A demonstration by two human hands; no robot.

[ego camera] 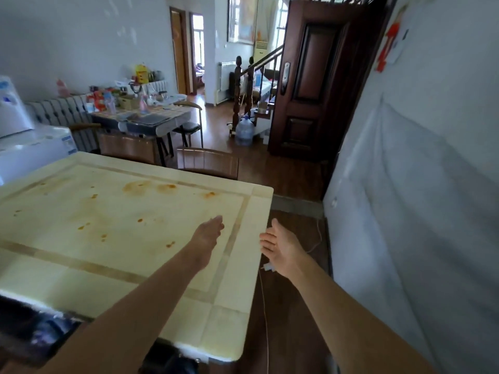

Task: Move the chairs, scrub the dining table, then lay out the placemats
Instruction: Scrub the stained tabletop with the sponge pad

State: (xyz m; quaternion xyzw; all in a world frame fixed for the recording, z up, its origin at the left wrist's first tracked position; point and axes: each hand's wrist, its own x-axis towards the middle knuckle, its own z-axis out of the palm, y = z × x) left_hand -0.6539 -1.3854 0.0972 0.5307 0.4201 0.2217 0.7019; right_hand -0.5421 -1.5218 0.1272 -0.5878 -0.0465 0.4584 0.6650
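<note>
The cream dining table (67,271) fills the lower left, with several orange-brown stains across its top. My left hand (208,238) reaches out over the table's right part, fingers straight, holding nothing. My right hand (280,247) hangs just past the table's right edge, over the floor, palm open and empty. Two wooden chairs stand at the table's far edge: one (208,161) near the right corner, another (127,148) further left. No placemats or scrubbing cloth are in view.
A white wall (418,211) runs close on the right, leaving a narrow floor strip. A white cable and plug (268,267) lie on that floor. A white appliance (35,149) stands left. Beyond are a cluttered second table (151,114), a water jug (244,130) and a dark door (316,82).
</note>
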